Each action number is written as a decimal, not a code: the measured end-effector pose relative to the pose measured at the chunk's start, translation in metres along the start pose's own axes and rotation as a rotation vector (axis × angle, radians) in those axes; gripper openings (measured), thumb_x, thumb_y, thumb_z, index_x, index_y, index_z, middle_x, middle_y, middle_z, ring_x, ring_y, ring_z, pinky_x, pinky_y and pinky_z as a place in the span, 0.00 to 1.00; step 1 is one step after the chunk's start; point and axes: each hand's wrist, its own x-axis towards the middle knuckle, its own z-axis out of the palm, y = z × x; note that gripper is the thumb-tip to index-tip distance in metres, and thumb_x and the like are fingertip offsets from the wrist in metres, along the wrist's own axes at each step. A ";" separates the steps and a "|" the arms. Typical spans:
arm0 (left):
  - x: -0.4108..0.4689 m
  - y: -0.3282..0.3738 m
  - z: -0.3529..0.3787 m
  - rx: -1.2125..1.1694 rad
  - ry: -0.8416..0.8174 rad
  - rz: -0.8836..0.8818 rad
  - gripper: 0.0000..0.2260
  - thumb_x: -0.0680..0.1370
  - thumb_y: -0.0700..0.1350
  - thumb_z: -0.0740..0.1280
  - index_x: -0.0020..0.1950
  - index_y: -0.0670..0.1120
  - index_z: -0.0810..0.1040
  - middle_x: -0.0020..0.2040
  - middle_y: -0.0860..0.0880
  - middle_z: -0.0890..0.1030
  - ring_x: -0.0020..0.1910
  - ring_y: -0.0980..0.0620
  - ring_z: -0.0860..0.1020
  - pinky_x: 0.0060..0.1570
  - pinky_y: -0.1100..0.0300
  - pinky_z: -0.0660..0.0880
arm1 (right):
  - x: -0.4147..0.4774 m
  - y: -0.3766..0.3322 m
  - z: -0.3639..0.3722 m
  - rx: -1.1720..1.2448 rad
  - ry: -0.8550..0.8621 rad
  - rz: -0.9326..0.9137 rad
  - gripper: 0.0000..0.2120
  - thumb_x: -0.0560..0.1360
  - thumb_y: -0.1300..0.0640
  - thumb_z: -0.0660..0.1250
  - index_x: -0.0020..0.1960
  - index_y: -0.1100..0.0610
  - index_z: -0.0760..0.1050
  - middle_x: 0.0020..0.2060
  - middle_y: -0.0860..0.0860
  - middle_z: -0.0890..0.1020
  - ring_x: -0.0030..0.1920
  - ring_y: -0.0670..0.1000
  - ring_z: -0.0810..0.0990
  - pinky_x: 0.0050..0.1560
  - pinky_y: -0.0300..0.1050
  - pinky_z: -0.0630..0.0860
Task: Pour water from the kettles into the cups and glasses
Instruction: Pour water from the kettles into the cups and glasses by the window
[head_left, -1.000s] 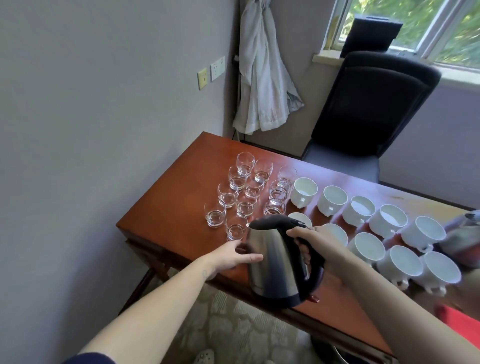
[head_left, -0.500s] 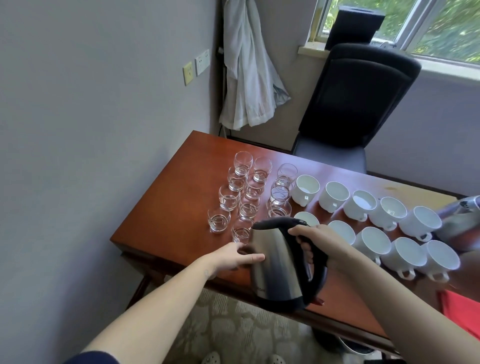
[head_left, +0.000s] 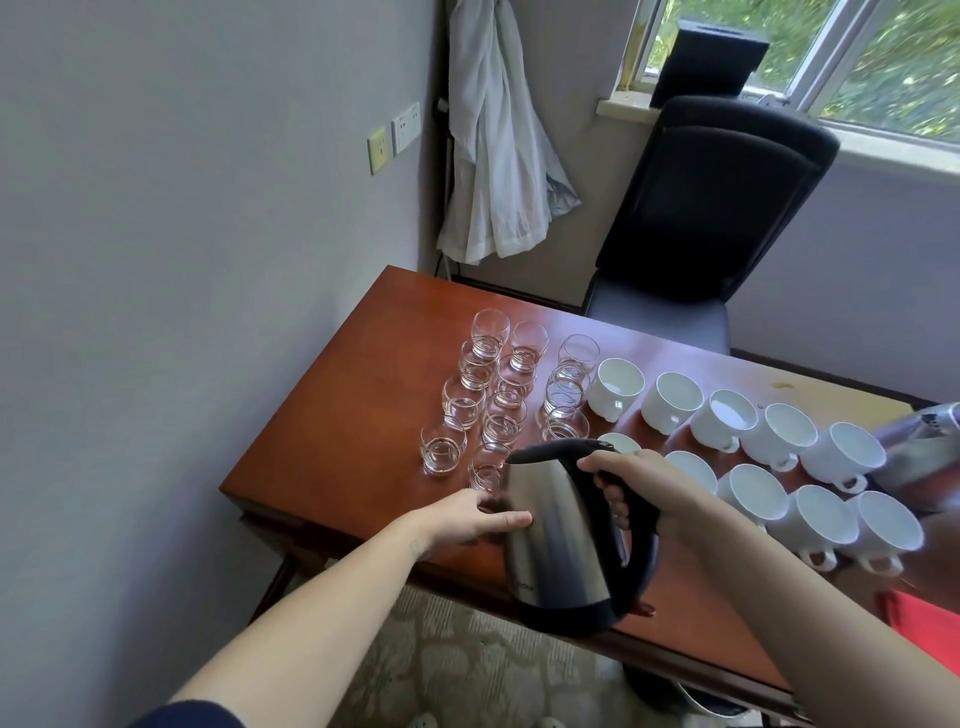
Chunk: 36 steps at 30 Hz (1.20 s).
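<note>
Fingers (head_left: 614, 499) of the right hand (head_left: 644, 480) are wrapped round the black handle of the kettle (head_left: 558, 540), grasping it from above. The left hand (head_left: 465, 519) lies flat, with one straight finger pressed to the steel side; its other fingers are hidden, so I cannot tell how they lie.

Over the last second almost nothing has changed in the hands. Both sit on the kettle as they did, and the kettle has kept its place and its lean; only the view has swung a little, so the room sits differently in the frame. No water shows at the spout. My judgement is that the pour into this row has not begun and the person is steadying and aiming.

The kettle hangs over the near edge of the desk (head_left: 332, 441), its base clear of the wood and tilted slightly left. It is brushed steel with a black lid, handle and base, and the lid is down. Its spout points left, just beside the nearest glass (head_left: 487, 470), at the near end of the cluster of glasses (head_left: 501, 410). White cups (head_left: 779, 441) stand in two rows to the right, and a second kettle (head_left: 919, 452) shows, blurred, at the far right. How much water the glasses hold is too hard to read.
</note>
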 end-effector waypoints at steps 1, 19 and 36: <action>0.000 0.000 -0.001 -0.001 -0.001 0.003 0.14 0.73 0.61 0.71 0.54 0.56 0.79 0.46 0.58 0.83 0.44 0.59 0.81 0.42 0.64 0.70 | 0.000 -0.001 0.001 -0.001 0.002 0.001 0.16 0.73 0.55 0.70 0.31 0.57 0.69 0.20 0.50 0.66 0.20 0.49 0.61 0.25 0.39 0.60; 0.001 -0.001 -0.010 -0.006 -0.028 0.023 0.11 0.77 0.56 0.69 0.56 0.53 0.79 0.41 0.61 0.81 0.36 0.65 0.79 0.36 0.68 0.69 | -0.006 -0.009 0.013 0.000 0.037 0.023 0.15 0.74 0.56 0.70 0.32 0.57 0.68 0.21 0.50 0.66 0.21 0.49 0.61 0.25 0.39 0.60; -0.005 0.003 -0.015 0.035 -0.036 0.025 0.08 0.76 0.57 0.70 0.50 0.56 0.78 0.46 0.58 0.81 0.44 0.59 0.80 0.47 0.63 0.72 | -0.017 -0.011 0.017 -0.005 0.056 -0.004 0.15 0.74 0.56 0.70 0.32 0.57 0.68 0.21 0.50 0.66 0.21 0.49 0.62 0.26 0.40 0.60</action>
